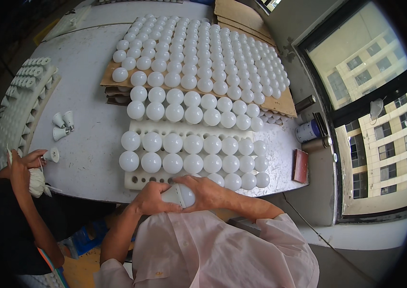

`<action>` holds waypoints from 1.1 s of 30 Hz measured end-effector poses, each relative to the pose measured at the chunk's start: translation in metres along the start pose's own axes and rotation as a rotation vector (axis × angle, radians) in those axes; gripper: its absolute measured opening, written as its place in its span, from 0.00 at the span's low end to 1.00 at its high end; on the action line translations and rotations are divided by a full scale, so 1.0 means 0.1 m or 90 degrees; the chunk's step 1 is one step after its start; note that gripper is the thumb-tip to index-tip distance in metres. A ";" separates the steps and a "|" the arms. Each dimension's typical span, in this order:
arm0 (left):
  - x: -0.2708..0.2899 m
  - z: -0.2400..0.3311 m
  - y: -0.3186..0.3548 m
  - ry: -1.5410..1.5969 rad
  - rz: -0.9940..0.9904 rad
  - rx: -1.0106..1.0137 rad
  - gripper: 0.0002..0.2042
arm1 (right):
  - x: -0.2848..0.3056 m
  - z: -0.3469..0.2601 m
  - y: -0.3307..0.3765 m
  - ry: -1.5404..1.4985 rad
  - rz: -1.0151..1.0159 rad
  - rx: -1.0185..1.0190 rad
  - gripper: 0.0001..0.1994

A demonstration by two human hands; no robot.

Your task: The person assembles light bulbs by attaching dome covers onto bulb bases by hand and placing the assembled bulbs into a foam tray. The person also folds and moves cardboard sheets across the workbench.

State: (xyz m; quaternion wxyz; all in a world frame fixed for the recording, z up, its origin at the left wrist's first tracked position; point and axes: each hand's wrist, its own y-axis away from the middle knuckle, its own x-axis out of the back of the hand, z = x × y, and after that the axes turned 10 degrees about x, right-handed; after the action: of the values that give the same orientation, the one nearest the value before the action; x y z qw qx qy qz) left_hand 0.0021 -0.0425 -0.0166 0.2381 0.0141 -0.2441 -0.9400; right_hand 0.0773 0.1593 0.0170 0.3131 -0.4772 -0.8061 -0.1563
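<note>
Close to my chest, just off the table's near edge, I hold a white light bulb (187,194). My left hand (151,198) closes round its cone-shaped base end, while my right hand (206,193) wraps over the round dome end. The bulb lies tilted on its side between them. Right beyond my hands is a white foam tray (133,181) with rows of round holes, some bare at its near left. Round white bulbs (171,163) stand upright in the tray's other holes, domes up. Another foam tray (157,128) with bulbs lies behind it.
Many bulbs stand on stacked cardboard (284,102) at the back. On the left, a co-worker's hands (20,165) are near a bulb base (51,154); several loose bases (63,126) and a full rack (18,103) lie nearby. A red box (300,166) and cans (307,131) stand right, by the window.
</note>
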 end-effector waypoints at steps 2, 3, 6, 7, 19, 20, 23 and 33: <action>0.01 -0.04 0.00 -0.005 0.007 -0.010 0.24 | 0.00 -0.02 -0.04 -0.002 -0.005 0.005 0.37; 0.02 -0.06 -0.01 -0.008 0.011 -0.019 0.24 | 0.01 -0.05 -0.05 -0.005 -0.012 -0.009 0.37; 0.02 -0.07 0.00 0.015 0.005 -0.039 0.26 | -0.09 0.04 -0.07 -0.026 0.038 0.067 0.35; 0.02 -0.05 0.02 0.016 0.008 -0.039 0.26 | -0.12 0.05 -0.09 -0.045 0.095 0.157 0.34; 0.00 0.05 -0.10 0.082 -0.045 0.028 0.26 | -0.18 0.21 -0.07 -0.041 0.099 0.188 0.33; -0.01 0.04 -0.12 0.090 -0.041 0.024 0.25 | -0.19 0.22 -0.07 -0.042 0.101 0.187 0.33; -0.02 0.04 -0.15 0.072 -0.029 0.034 0.25 | -0.21 0.26 -0.06 -0.037 0.116 0.191 0.34; -0.07 -0.12 -0.21 0.169 -0.084 -0.028 0.20 | -0.26 0.13 -0.04 -0.052 0.227 0.257 0.29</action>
State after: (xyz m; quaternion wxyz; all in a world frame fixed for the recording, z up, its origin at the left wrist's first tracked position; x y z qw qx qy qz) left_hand 0.0013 -0.0286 -0.0370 0.2062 0.1494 -0.1880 -0.9486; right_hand 0.0783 0.1470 -0.0097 0.3916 -0.5457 -0.7360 0.0846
